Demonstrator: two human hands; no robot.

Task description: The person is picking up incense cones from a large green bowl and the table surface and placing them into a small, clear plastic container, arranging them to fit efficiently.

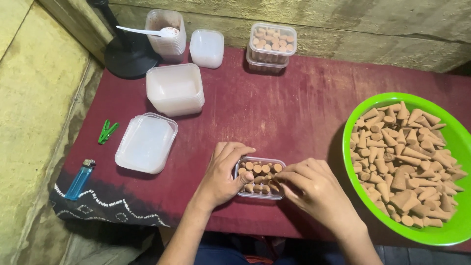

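Head view — left hand (223,174) steadies a small clear box (260,177) of brown cones; right hand (314,189) — fingertips pinched — presses a cone (273,187) inside.

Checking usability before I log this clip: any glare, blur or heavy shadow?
Head view: sharp overall, evenly lit; soft shadows lie under the hands, left and right, and left of the green bowl; mild sheen on the clear lids; the small box of cones stays readable.

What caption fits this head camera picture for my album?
Two hands, left hand and right hand, arrange brown cones in a small clear box beside a green bowl.
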